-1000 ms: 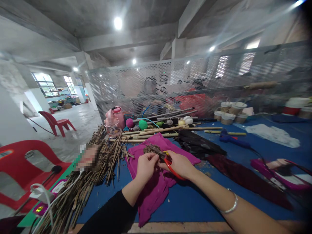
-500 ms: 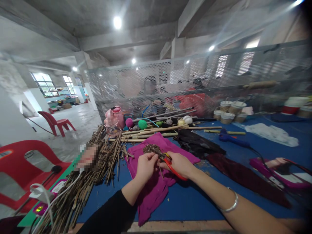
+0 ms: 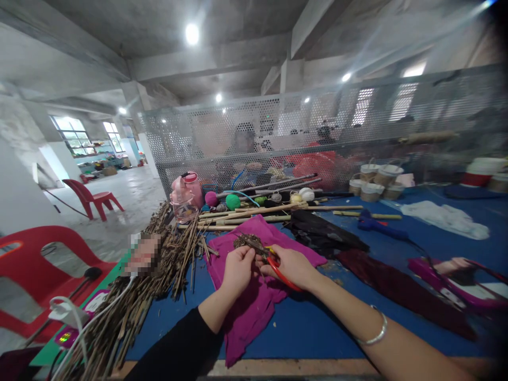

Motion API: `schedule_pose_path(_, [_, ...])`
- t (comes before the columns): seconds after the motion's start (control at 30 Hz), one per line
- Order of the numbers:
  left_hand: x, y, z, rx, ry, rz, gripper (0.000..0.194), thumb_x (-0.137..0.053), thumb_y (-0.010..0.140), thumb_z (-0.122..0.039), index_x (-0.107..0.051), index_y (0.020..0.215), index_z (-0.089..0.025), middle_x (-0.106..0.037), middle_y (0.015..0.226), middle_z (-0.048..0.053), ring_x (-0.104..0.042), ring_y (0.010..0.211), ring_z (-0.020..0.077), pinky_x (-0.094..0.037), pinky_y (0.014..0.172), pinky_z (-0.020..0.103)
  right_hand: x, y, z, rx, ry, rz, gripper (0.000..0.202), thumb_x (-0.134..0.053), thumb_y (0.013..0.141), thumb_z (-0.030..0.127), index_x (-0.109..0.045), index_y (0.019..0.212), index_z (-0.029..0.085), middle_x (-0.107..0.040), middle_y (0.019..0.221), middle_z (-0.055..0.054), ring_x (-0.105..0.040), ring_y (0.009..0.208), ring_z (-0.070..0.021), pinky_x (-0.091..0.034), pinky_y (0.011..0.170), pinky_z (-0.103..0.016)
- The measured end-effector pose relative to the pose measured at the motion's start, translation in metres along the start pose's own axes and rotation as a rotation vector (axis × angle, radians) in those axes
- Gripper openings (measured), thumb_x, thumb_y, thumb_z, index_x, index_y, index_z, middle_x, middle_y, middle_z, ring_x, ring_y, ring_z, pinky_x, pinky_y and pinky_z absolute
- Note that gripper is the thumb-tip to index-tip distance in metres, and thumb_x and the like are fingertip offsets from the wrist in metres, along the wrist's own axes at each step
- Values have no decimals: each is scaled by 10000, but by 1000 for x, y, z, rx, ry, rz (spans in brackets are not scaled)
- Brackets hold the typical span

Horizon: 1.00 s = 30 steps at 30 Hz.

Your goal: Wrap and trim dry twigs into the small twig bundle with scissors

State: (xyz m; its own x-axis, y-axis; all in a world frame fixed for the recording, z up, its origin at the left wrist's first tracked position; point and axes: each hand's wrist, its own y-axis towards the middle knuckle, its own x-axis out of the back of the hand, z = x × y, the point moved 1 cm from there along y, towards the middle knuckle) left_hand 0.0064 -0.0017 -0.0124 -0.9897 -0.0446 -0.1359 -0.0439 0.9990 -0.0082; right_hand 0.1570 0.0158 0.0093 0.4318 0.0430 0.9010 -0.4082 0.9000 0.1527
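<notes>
A magenta cloth (image 3: 248, 317) lies spread on the blue table, with a small heap of brown twig pieces (image 3: 244, 241) on it. My right hand (image 3: 291, 267) is closed around scissors (image 3: 281, 278) with red and yellow handles. Their dark blades point left, over the twig pieces. Just left of the blades, my left hand (image 3: 238, 267) is closed in a pinch, its fingertips close to my right fingers. What lies between those fingertips is too small to tell.
Long brown stalks (image 3: 130, 307) are piled along the left table edge. Behind the cloth lie bamboo sticks (image 3: 273, 209), yarn balls (image 3: 233, 201) and a pink jug (image 3: 192, 190). A black cloth (image 3: 325, 233) and a blue-handled corded tool (image 3: 381, 227) lie to the right.
Both hands stay in nearly the same place over the cloth. A thin twig that stuck out below my right fingers no longer shows.
</notes>
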Motion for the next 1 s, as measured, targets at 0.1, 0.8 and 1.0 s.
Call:
schedule_pose_path(0.1, [0,1,2,5,4,-1,284,-547,707,-386,-566,698,-103,-593,609,41,-528,455,91,-405,400,181,0,-1,2,13,46,5,447,-565,672,546,-525,977,221,-651,861,-43,-602,776,-195,-326,577,-227])
schedule_pose_path(0.8, [-4,-2,2,-66,19,71,310,-555,713,-388,-629,821,-107,-638,648,46,-518,435,94,-398,418,195,-5,0,4,-26,117,-41,367,-608,652,462,-520,891,197,-629,882,-46,-587,777,-182,-344,580,-229])
schedule_pose_path(1.0, [-3,0,3,-70,39,52,300,-554,710,-398,-606,778,-111,-628,653,47,-511,439,89,-397,418,194,0,-1,5,1,123,-46,356,-610,656,446,-513,897,201,-628,884,-43,-588,774,-179,-360,597,-231])
